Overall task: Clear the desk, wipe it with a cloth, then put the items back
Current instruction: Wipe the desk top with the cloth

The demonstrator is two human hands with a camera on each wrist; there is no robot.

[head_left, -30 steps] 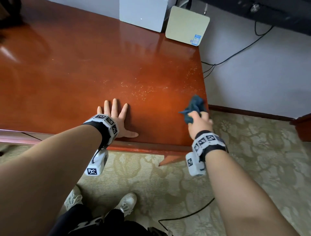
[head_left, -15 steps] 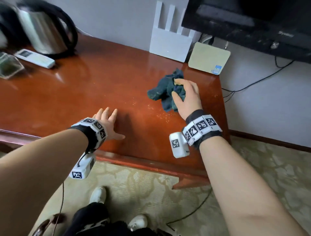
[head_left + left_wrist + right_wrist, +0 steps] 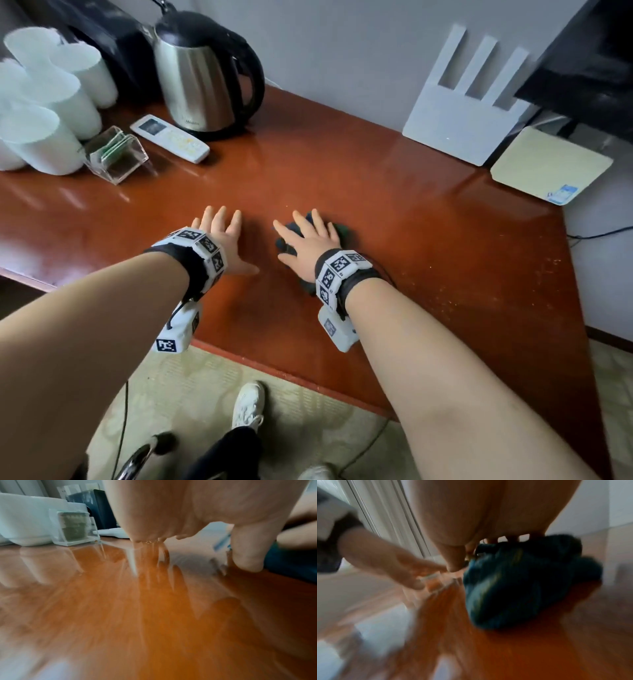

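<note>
A dark teal cloth (image 3: 345, 231) lies bunched on the red-brown desk (image 3: 445, 260), near its middle. My right hand (image 3: 310, 240) presses down on it with fingers spread and straight, so most of the cloth is hidden beneath the palm. The right wrist view is blurred and shows the cloth (image 3: 522, 581) under my right hand (image 3: 479, 513). My left hand (image 3: 222, 236) lies flat on the bare wood just left of the cloth, holding nothing. In the left wrist view the cloth (image 3: 291, 566) sits close to the thumb.
At the back left stand a steel kettle (image 3: 202, 78), a white remote (image 3: 169, 137), a clear card holder (image 3: 116, 161) and several white cups (image 3: 44, 113). A white router (image 3: 459, 116) and a beige box (image 3: 548, 164) are at the back right. Crumbs speckle the desk's right side.
My right hand has carried the cloth from the desk's right front edge to the back, then left and forward to the middle beside my left hand. The left hand stayed flat.
</note>
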